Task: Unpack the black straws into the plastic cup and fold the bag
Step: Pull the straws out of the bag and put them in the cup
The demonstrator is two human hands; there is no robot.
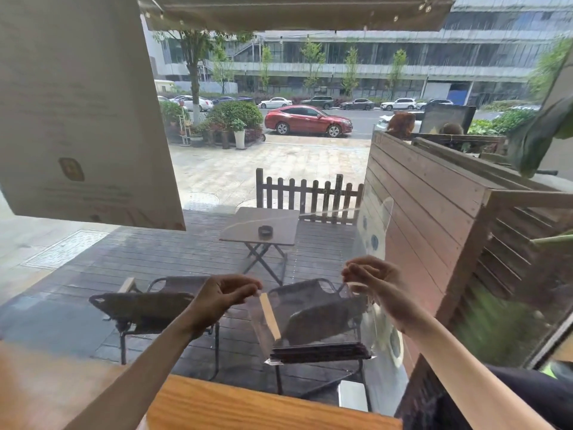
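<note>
A clear plastic bag (310, 321) hangs in the air above the wooden counter (248, 408), in front of a window. My left hand (221, 297) pinches its upper left corner, beside a tan sealing strip (270, 316). My right hand (373, 277) pinches the upper right corner. A bundle of black straws (319, 352) lies across the bottom of the bag. No plastic cup is in view.
A large paper sheet (77, 103) hangs on the glass at upper left. Beyond the window stand two folding chairs (145, 308), a small table (263, 226), a wooden fence and a street with parked cars.
</note>
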